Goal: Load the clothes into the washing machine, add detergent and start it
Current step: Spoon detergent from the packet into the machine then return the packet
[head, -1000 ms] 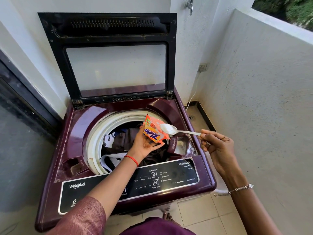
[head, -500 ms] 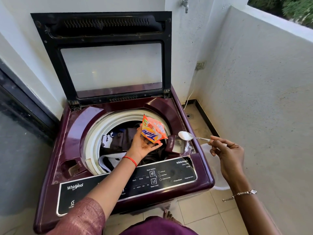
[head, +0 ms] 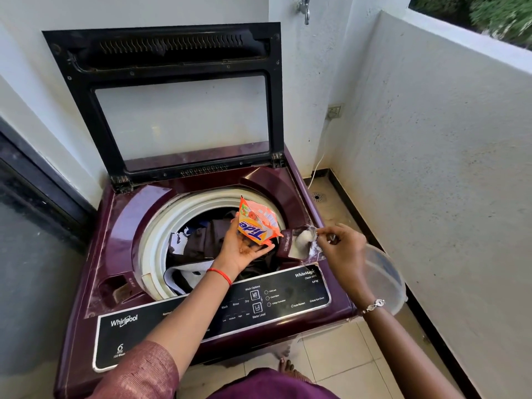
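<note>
A maroon top-load washing machine (head: 121, 226) stands with its glass lid (head: 178, 110) raised against the wall. Dark and white clothes (head: 201, 240) lie in the drum. My left hand (head: 241, 249) holds an orange detergent packet (head: 257, 224) over the drum's right side. My right hand (head: 342, 249) grips a metal spoon (head: 309, 234), tipped over the open detergent drawer (head: 293, 246) at the drum's right rim. White powder falls from the spoon and lies scattered on the machine top around the drawer.
The black control panel (head: 259, 306) runs along the machine's front. A clear plastic tub (head: 385, 280) sits on the tiled floor to the right, against the white balcony wall. A tap (head: 305, 8) hangs above; a floor drain (head: 316, 197) lies behind the machine.
My right hand carried the filled spoon from the packet rightward and down to the drawer, then tipped it. Powder now spills into the drawer. The left hand with the packet stayed put.
</note>
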A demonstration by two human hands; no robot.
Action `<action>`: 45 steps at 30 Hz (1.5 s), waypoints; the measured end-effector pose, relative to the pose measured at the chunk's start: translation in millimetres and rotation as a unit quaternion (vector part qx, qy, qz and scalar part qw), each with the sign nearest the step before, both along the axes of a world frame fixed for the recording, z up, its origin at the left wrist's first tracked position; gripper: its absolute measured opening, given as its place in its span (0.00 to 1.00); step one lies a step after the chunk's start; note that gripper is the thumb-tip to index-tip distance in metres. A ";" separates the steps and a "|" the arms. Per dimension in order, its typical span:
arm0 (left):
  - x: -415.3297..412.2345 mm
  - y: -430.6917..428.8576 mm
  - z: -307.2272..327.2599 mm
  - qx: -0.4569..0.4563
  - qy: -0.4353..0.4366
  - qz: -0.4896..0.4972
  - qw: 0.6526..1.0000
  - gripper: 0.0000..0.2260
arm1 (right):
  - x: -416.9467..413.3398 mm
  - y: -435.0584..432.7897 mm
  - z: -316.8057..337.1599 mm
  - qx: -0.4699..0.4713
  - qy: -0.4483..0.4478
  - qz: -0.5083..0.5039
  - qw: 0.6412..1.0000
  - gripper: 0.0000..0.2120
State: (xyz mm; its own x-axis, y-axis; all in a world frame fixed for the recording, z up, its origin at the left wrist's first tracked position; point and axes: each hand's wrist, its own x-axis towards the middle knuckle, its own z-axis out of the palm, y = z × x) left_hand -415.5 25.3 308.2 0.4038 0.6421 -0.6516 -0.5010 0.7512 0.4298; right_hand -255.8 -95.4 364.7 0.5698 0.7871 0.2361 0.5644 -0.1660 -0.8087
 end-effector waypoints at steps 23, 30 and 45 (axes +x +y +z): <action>-2.6 -3.7 18.0 -0.004 -0.003 0.028 1.000 0.21 | 8.7 17.4 80.2 0.145 0.191 0.179 0.954 0.10; -3.8 -5.1 37.0 -0.012 -0.014 0.004 1.000 0.16 | -6.6 35.8 75.8 0.066 0.120 0.243 0.960 0.10; 26.4 -19.7 95.7 0.064 -0.065 -0.108 0.990 0.23 | -24.2 45.3 66.3 0.056 0.240 0.119 0.962 0.02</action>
